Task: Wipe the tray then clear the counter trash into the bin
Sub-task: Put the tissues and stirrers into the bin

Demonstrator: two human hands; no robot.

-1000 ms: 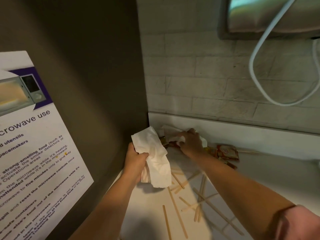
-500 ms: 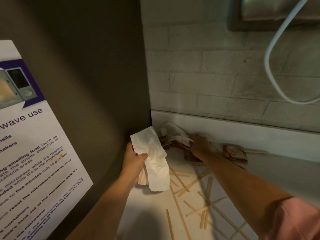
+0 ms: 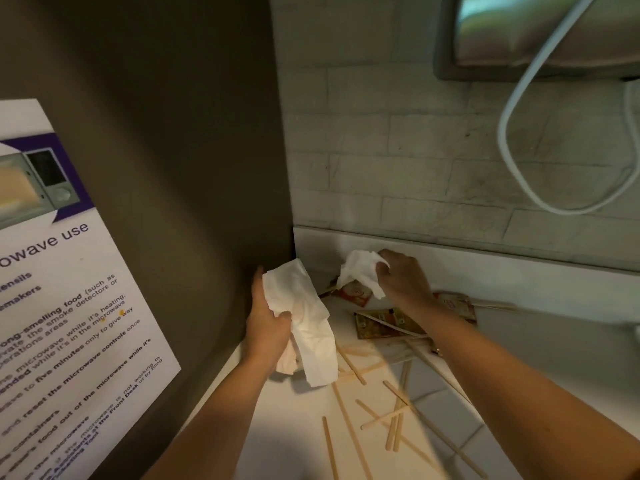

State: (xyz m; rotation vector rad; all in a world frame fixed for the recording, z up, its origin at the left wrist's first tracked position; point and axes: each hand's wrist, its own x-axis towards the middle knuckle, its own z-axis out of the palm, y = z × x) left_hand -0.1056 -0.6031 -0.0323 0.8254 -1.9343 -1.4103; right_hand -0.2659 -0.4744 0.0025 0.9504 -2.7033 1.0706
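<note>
My left hand [image 3: 266,327] grips a white paper napkin [image 3: 308,323] that hangs down over the corner of the white counter [image 3: 298,420]. My right hand [image 3: 403,282] holds a crumpled white tissue [image 3: 360,271] lifted just above the counter's back corner. Under it lie red-orange sauce packets [image 3: 353,294], and a darker packet [image 3: 384,325] sits beside my wrist. Several wooden stir sticks [image 3: 394,427] are scattered across the counter in front. No tray or bin is in view.
A dark cabinet side [image 3: 173,168] with a microwave-use poster [image 3: 59,306] closes off the left. A tiled wall [image 3: 398,150] stands behind, with a white cable [image 3: 512,116] looping down from a metal appliance [image 3: 536,32] at top right.
My right hand has picked the crumpled tissue up from the pile of packets in the corner and raised it. The left hand keeps its napkin in nearly the same place.
</note>
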